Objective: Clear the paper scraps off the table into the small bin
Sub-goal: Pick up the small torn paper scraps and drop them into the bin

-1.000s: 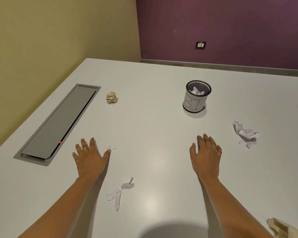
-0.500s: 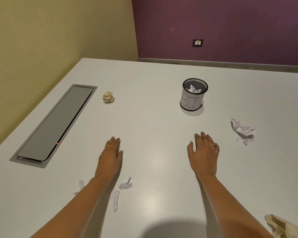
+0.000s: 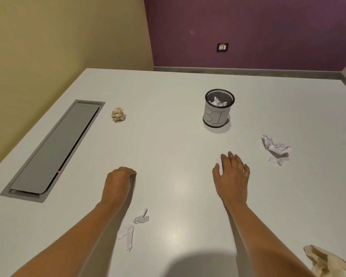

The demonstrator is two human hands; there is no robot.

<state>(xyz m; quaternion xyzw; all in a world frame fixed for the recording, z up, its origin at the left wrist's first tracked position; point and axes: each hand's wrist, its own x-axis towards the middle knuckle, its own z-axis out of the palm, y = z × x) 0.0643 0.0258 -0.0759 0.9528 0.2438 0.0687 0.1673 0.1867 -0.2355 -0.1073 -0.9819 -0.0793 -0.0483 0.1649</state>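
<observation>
Head view: a white table [image 3: 168,148] seen from above, with both bare forearms reaching forward over it.
Left hand [image 3: 119,181]: knuckles up, resting low on the table, fingers curled under the palm; whatever they may have hold of is hidden, so it cannot be told.
Right hand [image 3: 232,180]: palm down, fingers straight and slightly spread, holding nothing.
Small bin [image 3: 216,117]: a black mesh cup with a white lettered wrap, upright, far of the right hand; white paper [image 3: 219,101] shows inside it.
Tan paper ball [image 3: 118,114]: on the table, well left of the bin, just beside the hatch's far end.
White crumpled paper [image 3: 277,146]: on the table right of the right hand, near of the bin, with a small piece beside it.
White scraps [image 3: 141,218]: two torn pieces just beside the left forearm, on its right.
Tan crumpled sheet [image 3: 326,260]: at the near right corner, partly cut off by the frame.
Grey cable hatch [image 3: 54,150]: a long lid set into the table, left of the left hand.
Wall socket [image 3: 222,47]: on the purple wall behind.
</observation>
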